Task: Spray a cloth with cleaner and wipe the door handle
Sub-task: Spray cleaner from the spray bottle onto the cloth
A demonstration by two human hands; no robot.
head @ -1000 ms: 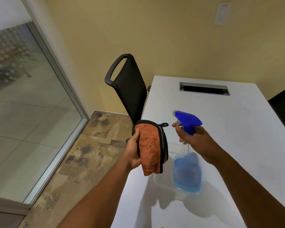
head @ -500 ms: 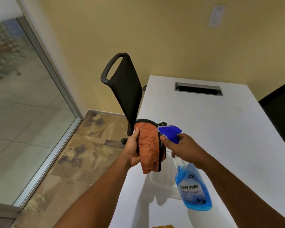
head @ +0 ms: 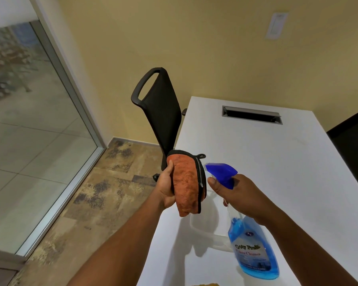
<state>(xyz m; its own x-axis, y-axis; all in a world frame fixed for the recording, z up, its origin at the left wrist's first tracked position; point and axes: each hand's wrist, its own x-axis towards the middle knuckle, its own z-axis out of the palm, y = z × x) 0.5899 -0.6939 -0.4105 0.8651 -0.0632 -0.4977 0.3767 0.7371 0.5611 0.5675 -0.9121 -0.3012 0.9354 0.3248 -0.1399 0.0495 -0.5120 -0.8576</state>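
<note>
We see yellow wall [head: 194, 38] with white plate [head: 276, 25] | glass panel [head: 29, 131] at left | mottled floor [head: 91, 193] | black chair [head: 163, 112] beside white table [head: 267, 162]

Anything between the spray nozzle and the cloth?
Nothing. In the head view the spray bottle nozzle points at the cloth across a bare gap.

Both bare forearms reaching up from the near edge, converging mid-scene. Left hand [head: 165, 187] raised, thumb up along the front, fingers wrapped behind, grip closed on the orange cloth [head: 187, 186]. Right hand [head: 239, 195] just beside it, clenched round the neck of the spray bottle [head: 254, 244], index finger stretched forward under the blue nozzle.
</note>
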